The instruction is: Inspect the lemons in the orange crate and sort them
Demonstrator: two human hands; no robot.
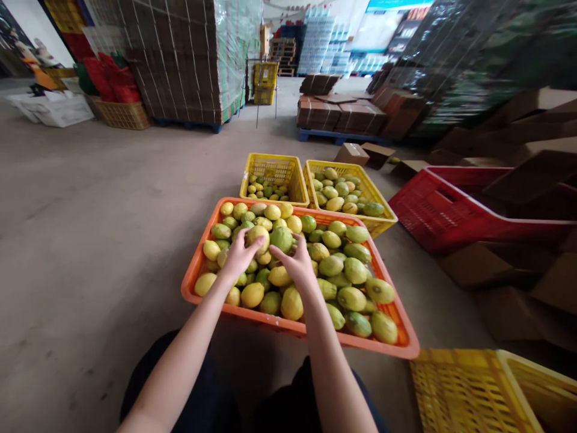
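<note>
A wide orange crate (pixel 390 282) in front of me is filled with lemons, from yellow to green. Over the middle of the pile, my left hand (pixel 240 255) has its fingers curled round a yellow lemon (pixel 258 237). Just beside it, my right hand (pixel 296 261) grips a green lemon (pixel 282 239) between thumb and fingers. The two lemons sit almost side by side, close above the other fruit. Larger, longer green-yellow lemons (pixel 356 270) fill the right side of the crate, while smaller, rounder ones lie on the left.
Behind the orange crate stand two yellow crates, the left one (pixel 274 161) with small fruit, the right one (pixel 376 195) with larger fruit. A red crate (pixel 433 210) and open cartons (pixel 487 264) crowd the right. Another yellow crate (pixel 455 385) is near my right side. Wrapped pallet stacks (pixel 180 60) rise behind.
</note>
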